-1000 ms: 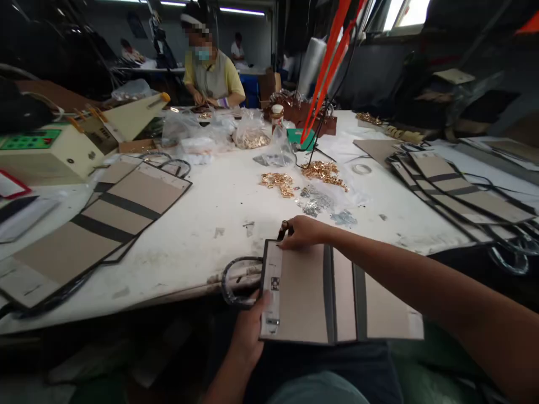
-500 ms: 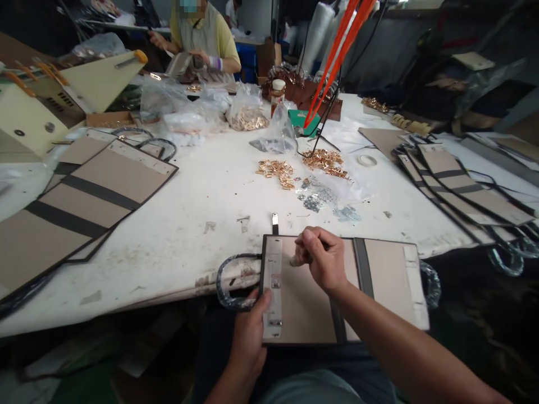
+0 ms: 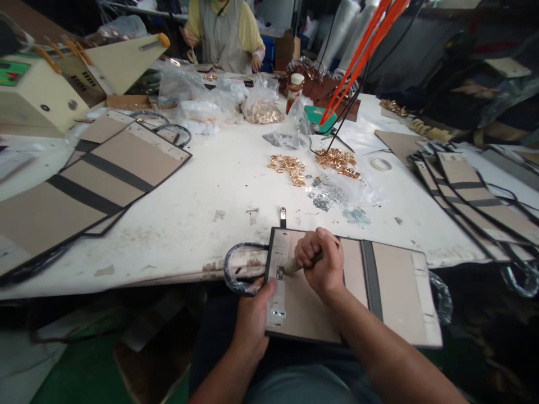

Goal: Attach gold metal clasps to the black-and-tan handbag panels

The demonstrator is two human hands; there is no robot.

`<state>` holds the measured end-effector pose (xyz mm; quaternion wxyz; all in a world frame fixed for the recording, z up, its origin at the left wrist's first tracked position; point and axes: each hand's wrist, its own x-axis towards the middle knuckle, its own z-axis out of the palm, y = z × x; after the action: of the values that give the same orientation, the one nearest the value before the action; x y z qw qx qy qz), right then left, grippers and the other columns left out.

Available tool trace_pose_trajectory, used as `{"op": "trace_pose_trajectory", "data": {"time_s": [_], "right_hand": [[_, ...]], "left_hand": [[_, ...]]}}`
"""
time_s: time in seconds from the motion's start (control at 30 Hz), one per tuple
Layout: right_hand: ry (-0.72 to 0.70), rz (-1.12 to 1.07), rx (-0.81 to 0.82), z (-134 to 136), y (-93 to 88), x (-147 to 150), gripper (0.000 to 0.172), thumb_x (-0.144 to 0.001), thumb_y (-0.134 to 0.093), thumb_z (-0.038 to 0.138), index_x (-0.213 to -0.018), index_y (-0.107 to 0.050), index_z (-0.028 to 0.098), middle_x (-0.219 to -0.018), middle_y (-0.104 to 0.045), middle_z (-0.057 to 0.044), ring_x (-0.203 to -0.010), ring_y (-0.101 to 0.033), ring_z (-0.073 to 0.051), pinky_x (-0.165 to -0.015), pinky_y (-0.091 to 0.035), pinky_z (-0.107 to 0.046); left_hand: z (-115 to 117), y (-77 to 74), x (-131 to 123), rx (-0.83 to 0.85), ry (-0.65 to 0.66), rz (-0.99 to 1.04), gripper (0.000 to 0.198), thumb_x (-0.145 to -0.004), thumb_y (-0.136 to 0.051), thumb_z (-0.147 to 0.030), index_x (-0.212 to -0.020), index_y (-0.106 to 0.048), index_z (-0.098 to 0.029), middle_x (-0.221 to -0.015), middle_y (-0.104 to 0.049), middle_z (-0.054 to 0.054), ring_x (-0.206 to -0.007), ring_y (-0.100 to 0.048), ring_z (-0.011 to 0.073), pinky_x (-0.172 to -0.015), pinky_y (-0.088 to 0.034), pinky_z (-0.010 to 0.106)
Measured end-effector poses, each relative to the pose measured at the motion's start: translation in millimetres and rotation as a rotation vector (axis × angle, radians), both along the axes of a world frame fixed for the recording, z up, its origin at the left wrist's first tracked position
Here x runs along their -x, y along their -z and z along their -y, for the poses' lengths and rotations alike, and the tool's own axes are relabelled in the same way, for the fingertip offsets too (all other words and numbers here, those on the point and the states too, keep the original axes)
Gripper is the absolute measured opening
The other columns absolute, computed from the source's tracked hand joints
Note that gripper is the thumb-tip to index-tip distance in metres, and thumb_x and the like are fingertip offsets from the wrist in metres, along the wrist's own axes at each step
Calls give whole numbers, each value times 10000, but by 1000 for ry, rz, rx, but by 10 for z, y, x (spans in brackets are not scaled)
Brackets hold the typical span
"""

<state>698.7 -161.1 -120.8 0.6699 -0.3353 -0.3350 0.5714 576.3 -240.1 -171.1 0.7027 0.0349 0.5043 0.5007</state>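
A beige bag panel (image 3: 311, 306) with dark edging and dark straps lies across my lap, against the table's front edge. My left hand (image 3: 255, 314) grips its left edge, thumb on top and fingers hidden below. My right hand (image 3: 322, 258) is wrapped round a pale tapered tool (image 3: 293, 265), whose exact kind I cannot make out. The tool's tip is beside a small square metal plate (image 3: 281, 273) on the panel's whitish strip. A plastic-wrapped handle (image 3: 238, 269) sticks out at the left, and a strap with a metal end (image 3: 283, 216) extends from the top edge.
Gold metal fittings (image 3: 337, 161) and thin silver plates (image 3: 324, 201) lie in heaps mid-table. More bag panels (image 3: 122, 157) are stacked left and right. A cream machine (image 3: 50, 92) stands at far left. Orange cords (image 3: 357, 53) hang down. A person (image 3: 225, 33) works across the table.
My right hand has turned, and the tool's tip now points left toward the square metal plate. The view has shifted slightly. The person opposite has lowered one hand to the table.
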Motion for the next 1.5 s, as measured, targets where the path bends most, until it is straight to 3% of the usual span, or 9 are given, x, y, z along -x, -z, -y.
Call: {"op": "trace_pose_trajectory", "data": {"time_s": [0.2, 0.33, 0.5, 0.73, 0.9, 1.17, 1.27, 1.4, 1.5], "right_hand": [[-238, 478, -131, 19, -142, 135, 522, -993, -682, 454, -579, -477, 211, -514, -485, 34, -466, -427, -109, -481, -339, -269], [-248, 509, -114, -12, -293, 112, 551, -996, -654, 504, -557, -485, 219, -476, -479, 34, -437, -410, -115, -462, -320, -275], [-261, 617, -119, 28, -323, 149, 554, -985, -634, 518, -546, -466, 224, -477, -470, 33, -458, -412, -118, -488, -333, -278], [-395, 711, -219, 44, -654, 453, 513, -947, -638, 461, -553, -414, 219, -528, -373, 54, -518, -347, -103, -517, -278, -267], [-449, 877, -146, -54, -529, 332, 508, -941, -641, 442, -549, -411, 212, -523, -363, 59, -527, -342, -100, -521, -268, -265], [-315, 656, -224, 74, -401, 218, 552, -975, -607, 515, -544, -431, 217, -512, -414, 43, -507, -363, -112, -517, -301, -269], [-374, 850, -174, 50, -369, 147, 521, -941, -655, 503, -562, -465, 201, -541, -429, 41, -544, -395, -113, -536, -309, -257], [-278, 1395, -79, -68, -326, -91, 179, -877, -726, 388, -869, -760, 213, -759, -724, -9, -708, -632, -180, -667, -417, -272], [-213, 1646, -26, -143, -197, -213, 289, -885, -720, 359, -1156, -786, 285, -1096, -811, -59, -979, -734, -261, -817, -471, -313]], "left_hand": [[-2, -26, -4, -49, -36, -26, 590, -546, -968, -381, -1038, -781, -114, -832, -809, 96, -747, -782, 286, -665, -586, 327], [16, -18, -5, -67, -25, -5, 581, -549, -965, -396, -1029, -784, -123, -812, -804, 90, -724, -777, 276, -665, -585, 331], [40, -21, 0, -94, -43, -30, 539, -535, -968, -410, -962, -794, -131, -779, -793, 81, -679, -755, 243, -634, -562, 301], [40, -11, 1, -101, -57, -54, 495, -557, -959, -370, -955, -797, -124, -773, -787, 78, -691, -752, 245, -635, -557, 302], [42, -4, 5, -98, -62, -20, 557, -527, -969, -381, -982, -794, -111, -821, -797, 92, -712, -757, 241, -685, -577, 315], [56, -29, 19, -102, -16, -50, 604, -558, -974, -408, -1059, -781, -131, -857, -810, 87, -792, -788, 283, -672, -586, 319], [52, 14, 45, -80, -2, -49, 667, -583, -982, -418, -1154, -760, -154, -924, -824, 91, -868, -802, 315, -725, -616, 362], [3, 129, 103, -58, 54, -86, 610, -671, -950, -433, -1194, -753, -189, -903, -828, 92, -921, -808, 353, -779, -639, 422], [14, 168, 127, -57, 102, -172, 568, -704, -920, -484, -1176, -773, -203, -925, -831, 103, -938, -806, 381, -827, -647, 476]]}}
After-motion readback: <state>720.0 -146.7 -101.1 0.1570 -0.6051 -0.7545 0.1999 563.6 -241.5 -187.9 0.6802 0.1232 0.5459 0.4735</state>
